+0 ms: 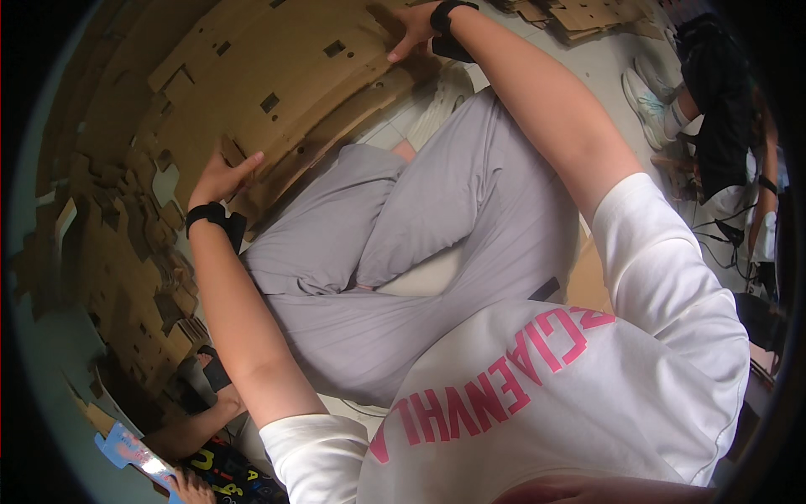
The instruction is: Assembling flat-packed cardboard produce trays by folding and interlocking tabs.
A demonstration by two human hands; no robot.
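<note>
A large brown die-cut cardboard sheet (298,84) with small rectangular slots and round holes spans the space beyond my crossed legs. My left hand (223,178) grips its near-left end, the thumb stretched along the near edge and the other fingers partly hidden by the board. At the far right end, my right hand (413,32) holds the sheet, thumb against its face; the picture's top rim and the board hide some of its fingers. Under the near edge, more cardboard layers show. A black band circles each of my wrists.
Stacked cardboard cutouts (126,244) lie to the left, with more pieces (579,17) on the tiled floor at the top right. One person's sneakered foot (651,105) is at right. Another person's hand (191,485) at lower left is by a blue-edged printed piece (134,449).
</note>
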